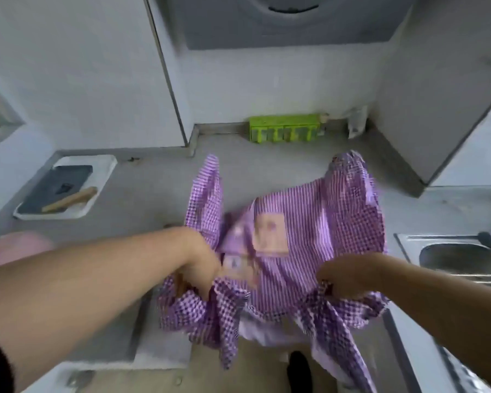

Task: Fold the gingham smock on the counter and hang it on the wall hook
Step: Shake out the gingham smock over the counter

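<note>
The purple and white gingham smock (pixel 289 236) lies spread on the grey counter (pixel 142 199), its near part hanging over the front edge. Two checked sleeves reach toward the back wall, one at the left and one at the right. My left hand (pixel 199 268) grips a bunch of the checked cloth at the smock's near left side. My right hand (pixel 349 275) grips the cloth at its near right side. The picture is blurred by motion. No wall hook is in view.
A white tray (pixel 102 171) with a dark board and a wooden stick sits at the counter's left. A green box (pixel 285 127) stands against the back wall. A steel sink (pixel 462 256) is at the right. A pink object (pixel 17 248) is at the far left.
</note>
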The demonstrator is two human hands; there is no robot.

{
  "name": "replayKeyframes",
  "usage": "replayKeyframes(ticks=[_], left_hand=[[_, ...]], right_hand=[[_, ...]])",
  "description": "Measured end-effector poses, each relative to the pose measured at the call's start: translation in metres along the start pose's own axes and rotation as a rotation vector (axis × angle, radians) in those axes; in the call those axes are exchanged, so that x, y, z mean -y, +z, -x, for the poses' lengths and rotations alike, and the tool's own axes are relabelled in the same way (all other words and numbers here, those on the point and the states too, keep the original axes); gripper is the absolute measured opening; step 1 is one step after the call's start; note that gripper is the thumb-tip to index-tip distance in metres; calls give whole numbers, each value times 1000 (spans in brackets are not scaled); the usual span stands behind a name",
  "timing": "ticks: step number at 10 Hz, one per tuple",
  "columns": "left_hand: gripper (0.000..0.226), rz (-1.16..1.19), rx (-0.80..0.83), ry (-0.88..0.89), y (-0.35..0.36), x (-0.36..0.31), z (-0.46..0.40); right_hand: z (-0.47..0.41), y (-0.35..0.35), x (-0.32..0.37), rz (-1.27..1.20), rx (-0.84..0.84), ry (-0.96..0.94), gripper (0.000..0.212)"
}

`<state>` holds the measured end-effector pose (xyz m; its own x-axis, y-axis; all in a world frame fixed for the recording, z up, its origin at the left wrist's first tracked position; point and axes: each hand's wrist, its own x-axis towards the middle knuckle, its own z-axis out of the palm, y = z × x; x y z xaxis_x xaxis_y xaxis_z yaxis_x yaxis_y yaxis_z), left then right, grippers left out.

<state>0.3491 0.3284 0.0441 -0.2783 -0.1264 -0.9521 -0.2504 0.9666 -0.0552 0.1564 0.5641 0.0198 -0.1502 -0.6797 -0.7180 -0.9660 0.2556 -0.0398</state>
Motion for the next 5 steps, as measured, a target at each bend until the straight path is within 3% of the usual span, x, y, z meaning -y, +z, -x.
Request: replayKeyframes(ticks=[1, 2, 3, 4, 5], left_hand=[[17, 127, -603, 41, -28, 7, 13], [7, 665, -1288, -71, -63, 26, 40], [18, 753, -1902, -50, -66, 36, 57], [17, 302, -1142, 226, -46, 21, 47], [22, 237, -280, 111, -17, 6, 28]], right_hand=[[9, -25, -25, -245, -400, 221, 15], [30, -88, -52, -591, -1212, 506, 11], [57, -115, -45, -927, -1773, 461, 7], [32, -78, -18, -381, -1147, 228, 19], [12, -30, 1, -31, -145, 64, 22]])
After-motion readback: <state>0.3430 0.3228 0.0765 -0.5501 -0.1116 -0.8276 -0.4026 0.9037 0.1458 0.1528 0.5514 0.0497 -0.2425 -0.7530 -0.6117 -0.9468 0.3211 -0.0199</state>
